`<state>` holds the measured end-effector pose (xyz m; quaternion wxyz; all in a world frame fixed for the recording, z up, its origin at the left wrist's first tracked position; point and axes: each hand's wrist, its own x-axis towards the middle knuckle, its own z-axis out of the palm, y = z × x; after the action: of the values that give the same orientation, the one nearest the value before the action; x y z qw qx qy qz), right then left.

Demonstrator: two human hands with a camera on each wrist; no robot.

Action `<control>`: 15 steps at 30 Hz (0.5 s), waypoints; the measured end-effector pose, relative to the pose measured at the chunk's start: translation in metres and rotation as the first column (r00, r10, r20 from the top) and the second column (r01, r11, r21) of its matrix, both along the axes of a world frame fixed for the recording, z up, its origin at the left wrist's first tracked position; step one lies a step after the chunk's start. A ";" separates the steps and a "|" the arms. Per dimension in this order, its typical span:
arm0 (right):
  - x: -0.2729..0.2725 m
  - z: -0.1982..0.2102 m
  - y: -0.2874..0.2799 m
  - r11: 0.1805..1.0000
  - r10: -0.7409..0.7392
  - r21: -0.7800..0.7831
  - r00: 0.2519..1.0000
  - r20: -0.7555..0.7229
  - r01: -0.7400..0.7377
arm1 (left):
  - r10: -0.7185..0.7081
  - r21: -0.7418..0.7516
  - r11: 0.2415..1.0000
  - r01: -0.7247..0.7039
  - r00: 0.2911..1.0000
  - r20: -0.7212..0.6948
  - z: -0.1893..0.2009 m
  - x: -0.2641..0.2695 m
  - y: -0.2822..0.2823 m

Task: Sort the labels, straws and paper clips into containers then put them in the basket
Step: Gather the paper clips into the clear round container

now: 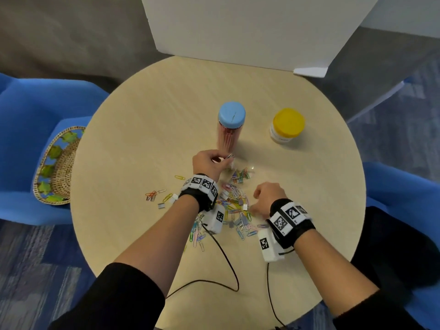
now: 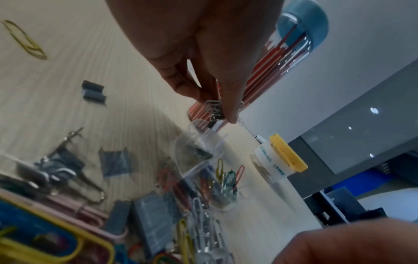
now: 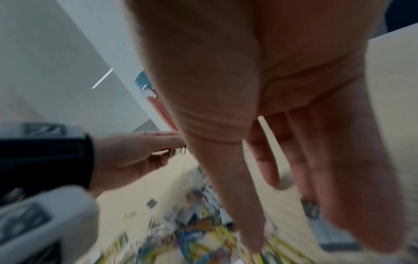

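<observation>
My left hand (image 1: 209, 163) pinches a few silver paper clips (image 2: 213, 109) between thumb and fingertips, held above a clear cup (image 1: 240, 173) that already contains colored clips. My right hand (image 1: 267, 197) reaches fingers-down into the loose clip pile (image 1: 235, 210); whether it grasps anything, I cannot tell. Beyond the cup stands the blue-lidded jar (image 1: 230, 125) of red straws, the yellow-lidded jar (image 1: 287, 126) to its right. All rest on the round table (image 1: 142, 115). The woven basket (image 1: 57, 165) sits on a blue chair (image 1: 28, 110), left.
</observation>
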<state>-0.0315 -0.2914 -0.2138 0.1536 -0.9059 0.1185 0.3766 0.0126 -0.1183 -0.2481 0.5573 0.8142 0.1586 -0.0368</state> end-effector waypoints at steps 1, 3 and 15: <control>-0.008 -0.003 -0.001 0.994 0.083 -0.072 0.996 -0.043 -0.086 | -0.002 0.023 1.000 0.002 1.000 -0.006 -0.003 0.001 0.000; -0.020 -0.006 -0.003 0.974 0.138 -0.171 0.989 -0.059 -0.146 | -0.027 0.045 0.999 0.028 0.999 -0.020 -0.006 0.001 -0.001; -0.055 -0.031 0.017 0.989 0.020 0.140 0.980 0.200 -0.049 | -0.236 -0.104 0.967 0.232 0.971 -0.026 0.002 -0.009 0.007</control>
<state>-0.0861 -0.2749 -0.2448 0.2231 -0.9273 0.0593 0.2946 0.0039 -0.1113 -0.2459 0.5862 0.7973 0.0699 -0.1256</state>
